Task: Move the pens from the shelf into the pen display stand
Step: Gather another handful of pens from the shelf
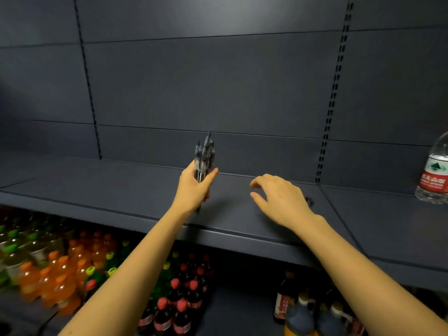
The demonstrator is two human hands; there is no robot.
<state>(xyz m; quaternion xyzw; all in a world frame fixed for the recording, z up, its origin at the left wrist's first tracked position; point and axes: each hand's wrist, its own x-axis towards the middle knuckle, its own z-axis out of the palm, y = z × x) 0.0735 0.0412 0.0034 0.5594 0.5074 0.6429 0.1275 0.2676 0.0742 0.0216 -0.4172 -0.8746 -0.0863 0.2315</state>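
Cannot count the pens [205, 154] in the left hand [192, 190]. Cannot make out blurred bottles [55, 282] below its forearm.

The left hand [194, 187] grips a bundle of pens [204, 156] upright above the dark shelf [135, 190]. The right hand [278, 200] hovers beside it, fingers loosely spread, palm down. A water bottle [434, 173] stands at far right, soda bottles [60, 275] below.

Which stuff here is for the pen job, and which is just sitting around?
For the job:
pens, a bundle gripped upright by the left hand
right hand, open over the shelf

Just sitting around:
water bottle on the shelf's right end
drink bottles on the level below
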